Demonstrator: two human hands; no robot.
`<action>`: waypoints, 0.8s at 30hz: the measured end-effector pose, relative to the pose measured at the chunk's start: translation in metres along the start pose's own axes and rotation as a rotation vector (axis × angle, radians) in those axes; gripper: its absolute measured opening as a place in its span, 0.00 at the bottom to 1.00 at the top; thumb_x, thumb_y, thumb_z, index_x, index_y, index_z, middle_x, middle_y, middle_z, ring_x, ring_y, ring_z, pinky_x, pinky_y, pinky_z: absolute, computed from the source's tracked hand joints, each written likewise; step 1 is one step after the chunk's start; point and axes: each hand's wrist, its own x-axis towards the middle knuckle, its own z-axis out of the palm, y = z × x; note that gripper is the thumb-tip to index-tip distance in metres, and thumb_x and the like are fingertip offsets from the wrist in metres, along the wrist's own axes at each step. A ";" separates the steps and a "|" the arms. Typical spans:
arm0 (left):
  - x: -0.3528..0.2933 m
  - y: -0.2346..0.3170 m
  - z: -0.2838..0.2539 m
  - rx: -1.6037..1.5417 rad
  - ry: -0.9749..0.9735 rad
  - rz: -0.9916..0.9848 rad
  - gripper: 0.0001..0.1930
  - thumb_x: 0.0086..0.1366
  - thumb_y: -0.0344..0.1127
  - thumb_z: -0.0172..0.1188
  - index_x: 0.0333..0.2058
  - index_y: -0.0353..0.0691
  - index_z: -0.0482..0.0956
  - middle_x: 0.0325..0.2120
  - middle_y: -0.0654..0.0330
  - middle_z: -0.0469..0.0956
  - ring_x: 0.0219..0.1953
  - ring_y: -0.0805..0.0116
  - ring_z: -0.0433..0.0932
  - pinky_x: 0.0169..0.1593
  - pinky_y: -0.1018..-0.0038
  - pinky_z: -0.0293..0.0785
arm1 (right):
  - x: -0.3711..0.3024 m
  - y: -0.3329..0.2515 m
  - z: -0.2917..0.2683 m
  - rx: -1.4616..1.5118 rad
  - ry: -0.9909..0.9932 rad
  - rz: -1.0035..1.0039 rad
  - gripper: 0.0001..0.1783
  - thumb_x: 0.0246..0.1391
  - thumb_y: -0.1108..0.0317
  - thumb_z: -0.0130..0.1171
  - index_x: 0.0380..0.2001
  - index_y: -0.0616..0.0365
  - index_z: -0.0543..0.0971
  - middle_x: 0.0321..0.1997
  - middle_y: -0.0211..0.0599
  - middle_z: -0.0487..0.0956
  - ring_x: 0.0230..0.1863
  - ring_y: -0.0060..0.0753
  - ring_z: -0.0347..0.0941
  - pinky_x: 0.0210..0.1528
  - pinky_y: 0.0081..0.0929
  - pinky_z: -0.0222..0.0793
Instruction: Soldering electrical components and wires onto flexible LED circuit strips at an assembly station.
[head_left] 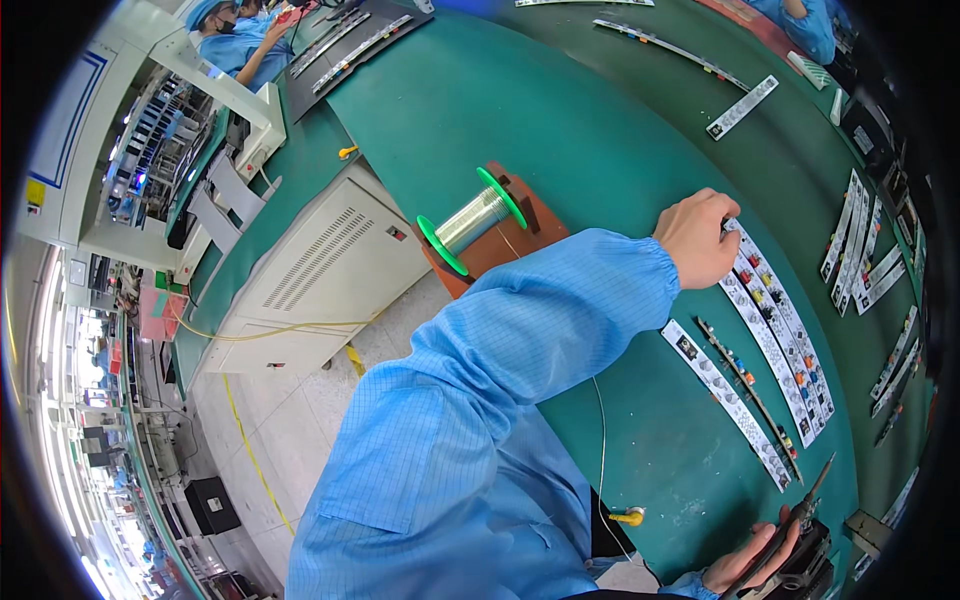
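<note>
Head view: left hand [698, 240] curled at the upper end of two white circuit strips [792, 325], which lie side by side on the table [650, 430] (grip: cannot tell). Right hand [750, 562], below them, fingers wrapped around a soldering iron [805, 504].

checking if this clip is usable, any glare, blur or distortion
Head view: fisheye bends the green bench edge and blackens the corners; head view: far-left lights burn out to white; head view: the wire spool glints; head view: the left hand and component strips look fairly sharp, the distant co-worker small and softer.
</note>
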 end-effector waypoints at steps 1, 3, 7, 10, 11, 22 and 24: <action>0.000 0.000 -0.001 -0.003 -0.008 -0.013 0.14 0.58 0.34 0.57 0.42 0.33 0.77 0.44 0.51 0.76 0.40 0.54 0.78 0.47 0.63 0.73 | 0.001 -0.001 -0.003 -0.073 -0.024 0.001 0.19 0.56 0.66 0.61 0.47 0.68 0.76 0.42 0.52 0.80 0.40 0.42 0.77 0.44 0.30 0.73; 0.000 -0.005 -0.001 0.009 0.020 0.018 0.14 0.58 0.34 0.57 0.42 0.33 0.77 0.43 0.51 0.76 0.40 0.53 0.78 0.46 0.62 0.73 | 0.002 -0.002 -0.001 -0.140 -0.051 0.005 0.18 0.56 0.67 0.62 0.47 0.68 0.76 0.41 0.51 0.80 0.38 0.41 0.78 0.41 0.30 0.74; 0.002 -0.002 0.002 0.023 0.023 0.038 0.15 0.58 0.34 0.56 0.42 0.33 0.77 0.42 0.51 0.76 0.40 0.53 0.78 0.47 0.62 0.73 | 0.008 -0.008 0.000 -0.159 -0.009 -0.159 0.15 0.56 0.68 0.61 0.43 0.68 0.78 0.32 0.47 0.81 0.26 0.36 0.76 0.26 0.28 0.71; 0.002 -0.001 0.002 0.007 0.008 0.008 0.14 0.58 0.33 0.56 0.42 0.33 0.77 0.42 0.51 0.76 0.40 0.53 0.77 0.47 0.61 0.73 | 0.004 -0.002 0.004 -0.045 0.023 -0.081 0.16 0.56 0.65 0.61 0.41 0.68 0.78 0.30 0.45 0.80 0.23 0.34 0.74 0.23 0.27 0.69; 0.001 -0.002 0.001 0.005 0.009 0.000 0.14 0.58 0.34 0.56 0.42 0.33 0.78 0.42 0.51 0.76 0.40 0.53 0.77 0.47 0.61 0.73 | 0.004 -0.002 0.003 -0.088 -0.003 -0.056 0.16 0.57 0.64 0.60 0.42 0.69 0.78 0.30 0.45 0.80 0.23 0.34 0.74 0.23 0.26 0.68; 0.004 -0.017 0.027 -0.004 0.125 0.161 0.12 0.54 0.34 0.60 0.37 0.37 0.80 0.37 0.50 0.78 0.34 0.54 0.78 0.41 0.64 0.74 | -0.010 0.028 -0.020 -0.051 -0.125 0.160 0.21 0.64 0.67 0.48 0.57 0.65 0.66 0.52 0.47 0.75 0.36 0.31 0.69 0.42 0.26 0.67; 0.002 -0.034 0.008 0.056 0.149 0.233 0.13 0.55 0.33 0.61 0.39 0.36 0.80 0.37 0.51 0.78 0.32 0.58 0.78 0.39 0.66 0.75 | -0.013 0.020 -0.004 0.028 -0.152 0.152 0.22 0.63 0.67 0.48 0.57 0.66 0.66 0.48 0.47 0.76 0.35 0.28 0.70 0.43 0.27 0.68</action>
